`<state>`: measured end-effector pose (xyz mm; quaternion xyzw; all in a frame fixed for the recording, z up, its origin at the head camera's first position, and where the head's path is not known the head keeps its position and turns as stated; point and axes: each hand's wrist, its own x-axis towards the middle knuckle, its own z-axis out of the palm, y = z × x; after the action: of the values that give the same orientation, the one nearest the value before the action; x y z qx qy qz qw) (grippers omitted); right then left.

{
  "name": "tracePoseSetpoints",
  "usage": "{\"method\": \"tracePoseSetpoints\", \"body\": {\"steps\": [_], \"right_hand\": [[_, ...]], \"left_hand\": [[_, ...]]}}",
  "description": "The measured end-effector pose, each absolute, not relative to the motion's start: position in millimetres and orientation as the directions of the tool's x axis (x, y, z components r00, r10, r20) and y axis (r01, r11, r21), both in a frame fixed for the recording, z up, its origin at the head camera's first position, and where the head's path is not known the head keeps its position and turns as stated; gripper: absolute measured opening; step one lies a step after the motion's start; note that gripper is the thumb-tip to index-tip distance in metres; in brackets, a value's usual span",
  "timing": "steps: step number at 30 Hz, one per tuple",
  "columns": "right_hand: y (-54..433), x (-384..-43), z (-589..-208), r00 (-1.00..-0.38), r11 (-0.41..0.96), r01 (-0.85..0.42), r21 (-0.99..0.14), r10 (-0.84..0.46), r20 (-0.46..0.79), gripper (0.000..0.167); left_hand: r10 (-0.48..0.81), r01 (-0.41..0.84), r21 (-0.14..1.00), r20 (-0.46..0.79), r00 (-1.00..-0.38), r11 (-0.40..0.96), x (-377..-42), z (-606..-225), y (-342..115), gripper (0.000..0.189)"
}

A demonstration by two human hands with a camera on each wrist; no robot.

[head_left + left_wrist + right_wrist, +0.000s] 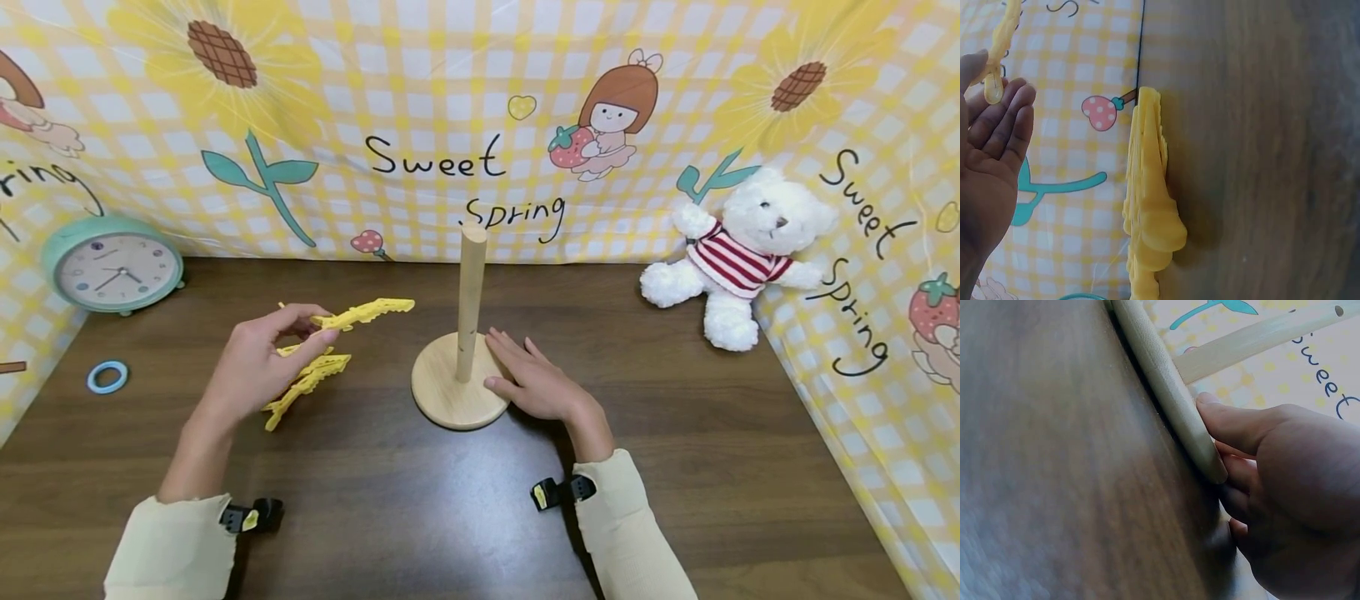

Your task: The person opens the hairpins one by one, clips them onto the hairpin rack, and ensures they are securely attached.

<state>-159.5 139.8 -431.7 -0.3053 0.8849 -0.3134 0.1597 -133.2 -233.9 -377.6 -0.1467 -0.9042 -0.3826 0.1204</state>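
**Yellow strip in the left hand, right hand steadying the wooden stand**

Yellow plastic is what I see first in the head view: my left hand [251, 362], left of centre in the frame, pinches one toothed yellow strip [365, 312] between thumb and fingertips, and the strip juts toward the middle of the frame, clear of the table. Just below that hand a small pile of yellow strips [303, 385] lies on the dark wooden table [420, 517]. At the centre of the frame stands a wooden stand [459, 392], a round base with an upright peg. My right hand [536, 383] lies flat with fingers straight and close together, its fingertips on the right edge of the base. A mint clock [111, 265] leans at the far left, a blue ring [107, 377] lies below it, and a white teddy bear [738, 258] sits at the upper right against the checked cloth [420, 75].

From the left wrist view, the hand [991, 162] fills the left edge, fingers fairly straight, with the end of the held strip [1000, 50] at the upper left. The pile [1147, 206] sits mid-frame on the table.

From the right wrist view, the hand [1272, 500] occupies the lower right, its fingers [1229, 425] pressed against the rim of the stand [1172, 394], whose peg runs to the upper right.
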Motion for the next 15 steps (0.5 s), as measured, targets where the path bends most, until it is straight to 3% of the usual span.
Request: {"method": "tracePoseSetpoints", "body": {"steps": [15], "right_hand": [[138.6,-161.0,-431.9,-0.77,0.625,-0.431,-0.651,-0.63,-0.095,0.069]], "left_hand": [[0.317,0.496,0.522,0.398,-0.861,0.694,-133.4,-379.9,-220.8,0.01]]}}
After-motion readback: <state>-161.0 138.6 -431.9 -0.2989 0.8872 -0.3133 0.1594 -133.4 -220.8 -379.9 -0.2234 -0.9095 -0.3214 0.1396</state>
